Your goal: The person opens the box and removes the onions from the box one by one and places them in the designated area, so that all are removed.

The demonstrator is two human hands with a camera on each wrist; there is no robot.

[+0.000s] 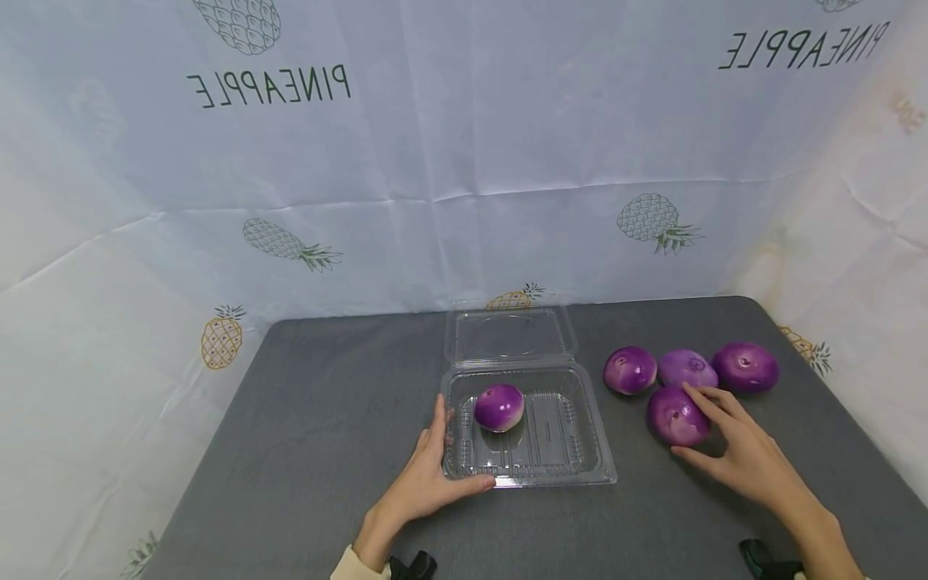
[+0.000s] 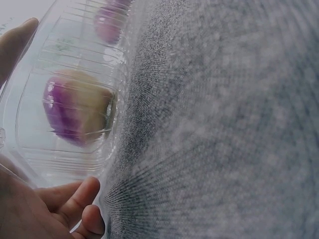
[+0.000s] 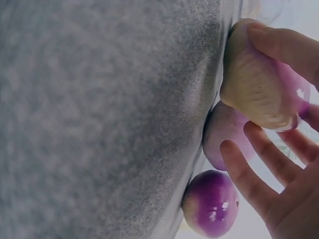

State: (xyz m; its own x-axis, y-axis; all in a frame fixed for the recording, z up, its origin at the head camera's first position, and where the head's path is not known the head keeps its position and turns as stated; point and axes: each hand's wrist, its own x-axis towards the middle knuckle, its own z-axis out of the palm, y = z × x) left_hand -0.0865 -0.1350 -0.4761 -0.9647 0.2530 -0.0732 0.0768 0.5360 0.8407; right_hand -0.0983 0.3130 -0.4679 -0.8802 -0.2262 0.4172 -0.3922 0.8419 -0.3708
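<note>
A clear plastic hinged container point(image 1: 598, 463) lies on the table with its lid point(image 1: 510, 334) folded back. Inside, toward the left, sits a purple onion point(image 1: 500, 408), its pale side showing through the wall in the left wrist view. My left hand point(image 1: 420, 482) rests at the container's near left corner, fingers along the left side and thumb on the front edge. Over to the right, my right hand point(image 1: 747, 451) holds another purple onion point(image 1: 678, 416) between thumb and fingers. In the right wrist view this onion point(image 3: 259, 79) shows a pale, ribbed underside.
Behind the held onion stand a small dark purple onion point(image 1: 630, 370), a lighter onion point(image 1: 687, 368) and a wide dark onion point(image 1: 745, 367). The grey table point(image 1: 326, 419) ends at a pineapple-printed cloth point(image 1: 449, 145) hanging behind and at both sides.
</note>
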